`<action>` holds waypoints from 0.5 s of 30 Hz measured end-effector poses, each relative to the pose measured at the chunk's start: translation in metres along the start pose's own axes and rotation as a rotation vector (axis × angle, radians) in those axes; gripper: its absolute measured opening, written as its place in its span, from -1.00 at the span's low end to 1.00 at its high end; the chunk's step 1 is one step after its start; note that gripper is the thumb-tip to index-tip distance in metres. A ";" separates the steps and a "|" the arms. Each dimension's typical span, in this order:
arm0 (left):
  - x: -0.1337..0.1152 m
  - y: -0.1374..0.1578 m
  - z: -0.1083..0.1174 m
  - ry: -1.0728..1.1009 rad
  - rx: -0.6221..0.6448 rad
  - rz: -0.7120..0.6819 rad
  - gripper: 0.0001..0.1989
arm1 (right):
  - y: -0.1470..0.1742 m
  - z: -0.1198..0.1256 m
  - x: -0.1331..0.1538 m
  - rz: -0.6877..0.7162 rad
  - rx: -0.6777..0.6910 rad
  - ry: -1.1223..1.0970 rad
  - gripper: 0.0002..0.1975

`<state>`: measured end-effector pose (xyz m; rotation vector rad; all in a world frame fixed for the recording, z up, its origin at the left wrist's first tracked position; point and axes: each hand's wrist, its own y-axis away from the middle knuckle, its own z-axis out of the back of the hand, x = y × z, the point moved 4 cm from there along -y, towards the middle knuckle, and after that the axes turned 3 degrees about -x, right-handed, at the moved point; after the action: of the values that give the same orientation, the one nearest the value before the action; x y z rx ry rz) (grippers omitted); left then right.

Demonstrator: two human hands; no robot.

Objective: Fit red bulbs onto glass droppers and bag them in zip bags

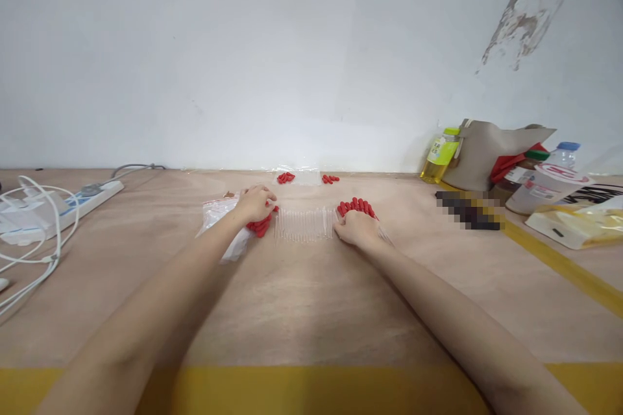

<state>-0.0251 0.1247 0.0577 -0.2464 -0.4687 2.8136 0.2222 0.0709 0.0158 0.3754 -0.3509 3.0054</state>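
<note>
The right hand point(359, 228), half curled, is at the right end of the row of clear tubes point(304, 225); the left hand point(254, 203), loosely bent, is over red pieces point(261, 227) just left of that row; their grip I cannot tell. Bare table point(292, 311) separates the row from a near yellow strip point(341, 392). Far right of the row, a bottle point(433, 172) with an unreadable label point(442, 150) holds yellow liquid.

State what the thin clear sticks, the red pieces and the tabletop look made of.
Thin clear sticks: probably plastic, possibly glass; see-through, with pale glints.
Red pieces: likely plastic or rubber, opaque; the colour is even and the surface looks smooth.
Tabletop: seemingly wood or a wood-look covering; tan, with streaky grain and a faint sheen.
</note>
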 end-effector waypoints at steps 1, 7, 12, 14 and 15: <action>0.002 -0.007 -0.004 0.002 0.039 0.007 -0.84 | 0.000 0.001 -0.001 -0.005 -0.006 -0.012 -0.72; 0.002 -0.025 -0.024 0.032 0.116 0.066 -0.89 | 0.000 0.003 -0.004 -0.017 -0.029 -0.063 -0.71; -0.001 -0.022 -0.011 0.109 -0.036 0.064 -0.92 | 0.000 0.005 -0.005 -0.021 -0.066 -0.108 -0.67; -0.004 -0.016 -0.001 0.138 -0.148 0.068 -0.86 | 0.000 0.007 -0.006 -0.039 -0.099 -0.133 -0.67; -0.006 -0.011 0.004 0.160 -0.208 0.077 -0.82 | 0.000 0.009 -0.006 -0.048 -0.121 -0.148 -0.67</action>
<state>-0.0179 0.1317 0.0661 -0.5387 -0.7291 2.7885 0.2304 0.0679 0.0227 0.5874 -0.5247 2.8995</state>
